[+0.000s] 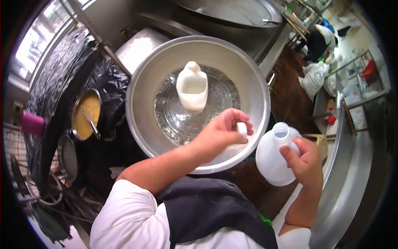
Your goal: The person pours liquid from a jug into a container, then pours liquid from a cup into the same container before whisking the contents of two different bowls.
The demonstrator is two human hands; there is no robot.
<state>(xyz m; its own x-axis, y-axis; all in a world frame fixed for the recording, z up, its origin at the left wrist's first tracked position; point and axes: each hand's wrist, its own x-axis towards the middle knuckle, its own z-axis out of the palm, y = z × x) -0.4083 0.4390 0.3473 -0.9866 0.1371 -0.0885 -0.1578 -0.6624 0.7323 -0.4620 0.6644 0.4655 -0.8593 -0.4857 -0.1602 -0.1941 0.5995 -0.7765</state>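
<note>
My left hand (219, 133) is over the near rim of a large steel basin (143, 103), its fingers closed on a small white cap (242, 128). Just right of the basin, my right hand (306, 162) grips a white plastic bottle (271, 157) by its side, and the bottle's open neck is tilted toward the basin. Inside the basin lies a round perforated steel plate (224, 99). On that plate rests a white plastic scoop cut from a jug (192, 86).
A pot of yellow liquid with a ladle (86, 113) sits at the left beside black plastic sheeting (62, 74) and a pink cup (32, 123). A steel counter (352, 166) runs along the right. A big steel pan (232, 12) is behind. Another person (320, 39) bends over white sacks far back right.
</note>
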